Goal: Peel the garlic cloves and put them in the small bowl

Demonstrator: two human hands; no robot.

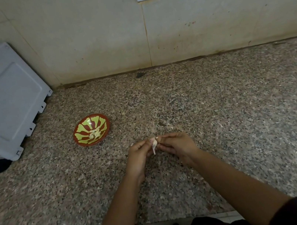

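Head view: garlic clove [154, 141] is pinched between fingertips of left hand [137, 154] and right hand [178, 144]; loose skin [154, 149] hangs below them, likely best stripped downward.

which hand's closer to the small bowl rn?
Left. The left hand sits just right of the bowl, nearer the person; the right hand is farther right, beyond the garlic clove both pinch.

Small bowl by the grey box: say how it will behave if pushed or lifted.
The small bowl looks shallow and wide, so it probably slides on the granite counter rather than tipping. Holding only a few peeled cloves, it likely lifts lightly.
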